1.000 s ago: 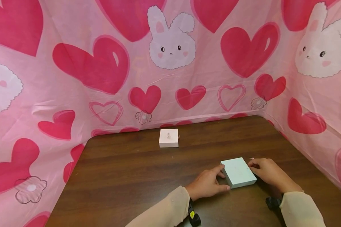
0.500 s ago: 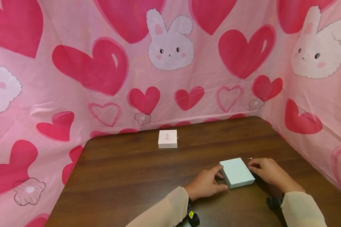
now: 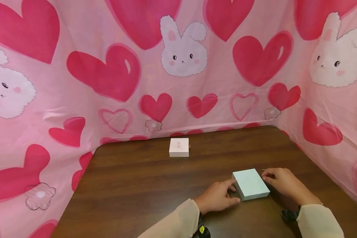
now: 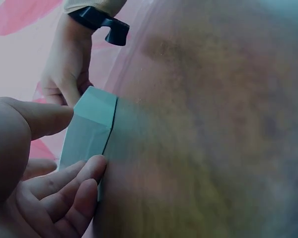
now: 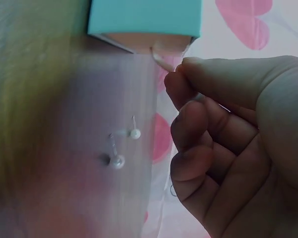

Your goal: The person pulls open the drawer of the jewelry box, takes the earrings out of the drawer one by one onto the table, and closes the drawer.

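Observation:
A pale mint-green square box [image 3: 252,184] lies on the table in front of me. My left hand [image 3: 216,197] rests against its left side, thumb by the near corner and fingertips by the far one. On the other side, my right hand [image 3: 281,181] pinches a thin pale ribbon tab [image 5: 161,60] between thumb and forefinger. In the right wrist view the tab comes out of the box's pinkish end [image 5: 149,41], framed by the mint sleeve. A pearl stud earring [image 5: 117,161] and another pearl stud [image 5: 135,134] lie beside that hand.
A small white box [image 3: 179,147] with printing on its lid stands near the back edge of the brown wooden table [image 3: 137,185]. Behind the table hangs a pink cloth [image 3: 166,82] with hearts and rabbits, which also runs along the sides.
The head view has shifted slightly. Both hands keep the same places at the mint box, which shows no clear movement.

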`<action>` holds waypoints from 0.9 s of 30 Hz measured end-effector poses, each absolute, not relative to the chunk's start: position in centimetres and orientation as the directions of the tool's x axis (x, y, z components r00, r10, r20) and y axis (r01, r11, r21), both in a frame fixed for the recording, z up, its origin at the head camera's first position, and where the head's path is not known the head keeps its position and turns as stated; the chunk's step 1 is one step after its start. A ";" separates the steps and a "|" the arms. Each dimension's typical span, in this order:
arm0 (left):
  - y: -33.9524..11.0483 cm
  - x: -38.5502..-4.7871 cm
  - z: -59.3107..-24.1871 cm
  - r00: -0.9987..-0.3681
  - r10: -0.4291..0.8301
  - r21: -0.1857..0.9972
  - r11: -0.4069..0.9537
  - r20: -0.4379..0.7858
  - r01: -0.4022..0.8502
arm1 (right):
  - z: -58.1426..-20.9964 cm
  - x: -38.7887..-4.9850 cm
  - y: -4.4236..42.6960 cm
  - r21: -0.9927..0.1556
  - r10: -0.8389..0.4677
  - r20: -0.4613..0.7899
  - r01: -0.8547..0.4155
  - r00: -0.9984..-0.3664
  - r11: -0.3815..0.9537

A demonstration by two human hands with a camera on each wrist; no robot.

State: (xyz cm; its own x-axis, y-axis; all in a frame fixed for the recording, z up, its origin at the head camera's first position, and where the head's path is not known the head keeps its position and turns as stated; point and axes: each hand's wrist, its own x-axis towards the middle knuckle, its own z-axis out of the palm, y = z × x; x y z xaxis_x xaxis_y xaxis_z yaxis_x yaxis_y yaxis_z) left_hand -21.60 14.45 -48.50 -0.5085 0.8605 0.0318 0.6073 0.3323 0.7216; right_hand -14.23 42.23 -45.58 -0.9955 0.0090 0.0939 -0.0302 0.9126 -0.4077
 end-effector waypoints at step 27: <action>8.4 -24.4 -47.7 -0.530 0.844 0.524 0.413 0.089 0.745 | -43.1 -17.9 36.9 -0.409 -0.147 0.116 -0.182 -0.982 0.894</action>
State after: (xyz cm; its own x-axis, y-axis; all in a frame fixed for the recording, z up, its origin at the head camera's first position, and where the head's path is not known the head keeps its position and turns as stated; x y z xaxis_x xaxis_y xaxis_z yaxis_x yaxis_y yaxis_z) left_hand -24.43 8.42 -47.67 -0.5297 0.8435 0.0889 0.7452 0.4127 0.5238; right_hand -17.86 36.86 -43.13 -0.9824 -0.1466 0.1158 -0.1816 0.8944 -0.4087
